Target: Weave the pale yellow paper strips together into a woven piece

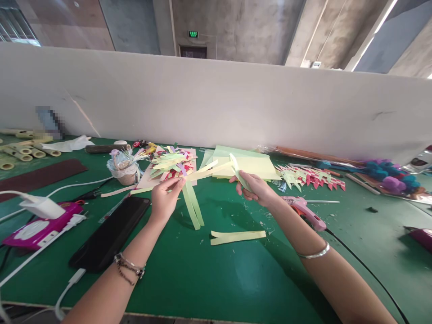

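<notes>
One green table [236, 283] keeps open room between the forearms, down to its near edge. Pale yellow and green sheets [258, 167] lie beyond the hands. The right hand [254, 186] grips a slim pale item [242, 180], unclear in kind; the left hand [166, 198] pinches paper strips [193, 207] above the table. A loose yellow strip [239, 236] lies nearer.

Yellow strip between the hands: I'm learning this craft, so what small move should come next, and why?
Probably hold the left hand still and line up the pale green item in the right hand with the yellow strip's far end: the left fingers pinch the near end, while the far end overlaps that item in view.
</notes>
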`<control>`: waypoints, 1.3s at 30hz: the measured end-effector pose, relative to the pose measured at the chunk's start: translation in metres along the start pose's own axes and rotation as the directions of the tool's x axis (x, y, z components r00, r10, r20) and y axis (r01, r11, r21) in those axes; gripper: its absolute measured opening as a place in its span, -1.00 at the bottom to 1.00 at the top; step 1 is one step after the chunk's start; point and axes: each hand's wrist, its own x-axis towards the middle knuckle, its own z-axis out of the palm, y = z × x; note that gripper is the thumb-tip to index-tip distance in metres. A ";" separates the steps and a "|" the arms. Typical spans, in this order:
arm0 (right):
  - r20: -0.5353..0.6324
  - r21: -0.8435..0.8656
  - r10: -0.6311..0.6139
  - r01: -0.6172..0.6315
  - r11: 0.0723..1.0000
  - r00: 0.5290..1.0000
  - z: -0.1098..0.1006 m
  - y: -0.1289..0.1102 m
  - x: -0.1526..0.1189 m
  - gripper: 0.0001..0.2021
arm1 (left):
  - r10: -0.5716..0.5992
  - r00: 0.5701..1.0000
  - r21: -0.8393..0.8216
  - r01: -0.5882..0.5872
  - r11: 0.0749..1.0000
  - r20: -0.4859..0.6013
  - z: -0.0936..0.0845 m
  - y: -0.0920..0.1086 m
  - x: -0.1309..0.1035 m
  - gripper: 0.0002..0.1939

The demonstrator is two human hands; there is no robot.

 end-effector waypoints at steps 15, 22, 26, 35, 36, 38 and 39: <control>-0.088 -0.211 -0.135 0.114 0.971 0.987 0.004 0.002 0.001 -0.63 | 0.023 1.000 0.010 -0.023 1.000 0.010 -0.001 0.005 -0.001 -0.75; -0.038 -0.006 -0.142 0.142 0.990 0.989 0.003 0.006 0.002 -0.69 | 0.050 0.998 -0.036 -0.049 0.998 0.034 -0.002 0.003 -0.002 -0.76; -0.069 0.000 -0.156 0.156 0.988 0.985 0.004 0.009 0.003 -0.71 | 0.040 0.998 -0.046 -0.038 0.998 0.042 -0.002 0.003 -0.002 -0.75; -0.216 -0.003 -0.196 0.200 0.980 0.957 0.003 0.016 0.011 -0.65 | 0.058 0.997 -0.077 -0.054 0.996 0.047 -0.001 0.008 -0.004 -0.73; -0.224 0.001 -0.202 0.208 0.978 0.953 0.003 0.016 0.011 -0.66 | 0.066 0.997 -0.082 -0.062 0.995 0.049 -0.002 0.009 -0.004 -0.73; -0.245 0.013 -0.222 0.233 0.972 0.944 0.003 0.015 0.010 -0.67 | 0.087 0.995 -0.099 -0.081 0.992 0.050 -0.004 0.010 -0.004 -0.74; -0.254 0.018 -0.236 0.248 0.969 0.938 0.003 0.014 0.010 -0.68 | 0.095 0.994 -0.112 -0.090 0.990 0.045 -0.005 0.010 -0.004 -0.75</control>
